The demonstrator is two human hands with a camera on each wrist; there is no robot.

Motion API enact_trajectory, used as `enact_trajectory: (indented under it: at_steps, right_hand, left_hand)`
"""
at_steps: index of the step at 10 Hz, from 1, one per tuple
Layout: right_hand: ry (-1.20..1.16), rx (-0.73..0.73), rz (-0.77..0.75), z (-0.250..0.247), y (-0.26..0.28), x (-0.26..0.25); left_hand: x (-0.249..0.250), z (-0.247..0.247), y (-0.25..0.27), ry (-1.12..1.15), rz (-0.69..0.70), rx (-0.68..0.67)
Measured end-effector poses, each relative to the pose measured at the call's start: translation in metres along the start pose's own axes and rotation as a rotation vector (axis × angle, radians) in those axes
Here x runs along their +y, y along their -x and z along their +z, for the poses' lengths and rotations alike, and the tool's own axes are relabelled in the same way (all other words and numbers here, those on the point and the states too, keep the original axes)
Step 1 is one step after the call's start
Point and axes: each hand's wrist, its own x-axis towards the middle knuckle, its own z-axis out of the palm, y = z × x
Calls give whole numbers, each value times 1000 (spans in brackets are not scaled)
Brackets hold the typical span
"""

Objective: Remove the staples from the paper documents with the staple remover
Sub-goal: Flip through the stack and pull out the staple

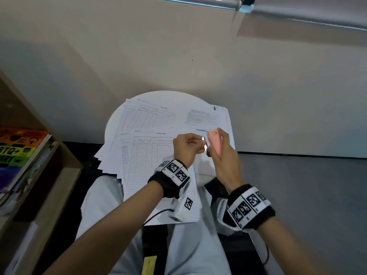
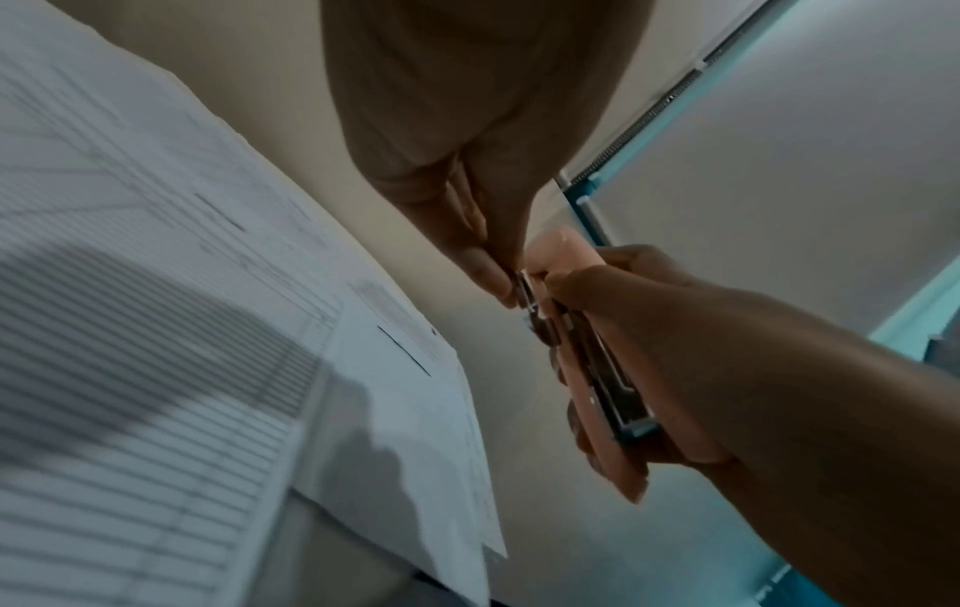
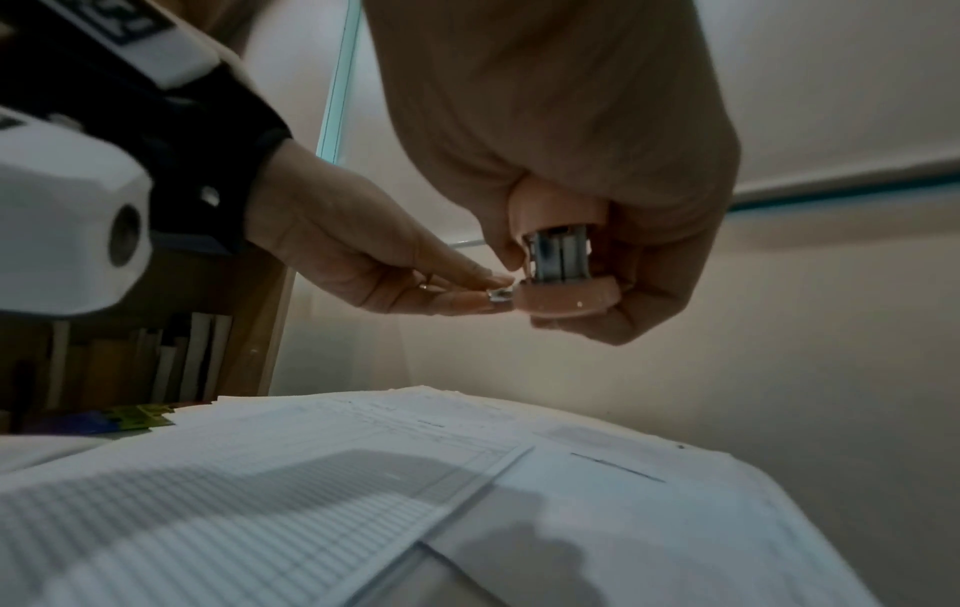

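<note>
A pink staple remover (image 1: 215,142) is held in the air above the papers, gripped by my right hand (image 1: 224,155), whose fingers curl round its body. My left hand (image 1: 186,146) pinches a small metal piece (image 3: 499,295) at the remover's metal end between thumb and fingertips. The left wrist view shows the same pinch, left fingertips (image 2: 488,267) meeting the remover (image 2: 597,369). The right wrist view shows the remover (image 3: 563,263) end on. Printed paper documents (image 1: 151,147) lie spread below both hands; no staple is discernible on them.
The sheets overlap on a round white table (image 1: 119,120) against a beige wall. A wooden bookshelf (image 1: 49,175) with colourful books (image 1: 17,147) stands at the left. A grey floor lies to the right. A black cable (image 1: 158,213) runs from the left wrist.
</note>
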Motion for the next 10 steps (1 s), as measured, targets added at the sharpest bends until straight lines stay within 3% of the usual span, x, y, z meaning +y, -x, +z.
enact_trajectory:
  at_steps: [2, 3, 4, 5, 6, 8, 10]
  right_hand:
    - [20, 100, 100, -61, 63, 47]
    - [-110, 211, 253, -95, 106, 83]
    - [-180, 347, 344, -114, 141, 125]
    - [-201, 420, 442, -123, 169, 168]
    - [-218, 450, 534, -123, 193, 201]
    - [-318, 486, 700, -108, 223, 249]
    - [-313, 463, 838, -97, 238, 269]
  left_hand:
    - [-10, 79, 28, -118, 13, -123]
    - [-34, 130, 45, -221, -56, -207]
    - [-89, 159, 53, -348, -285, -253]
    - [-154, 173, 57, -602, -383, -335]
    - [-203, 178, 54, -732, -472, -301]
    - [-262, 178, 41, -764, -566, -239]
    - [-278, 183, 28, -712, -562, -241]
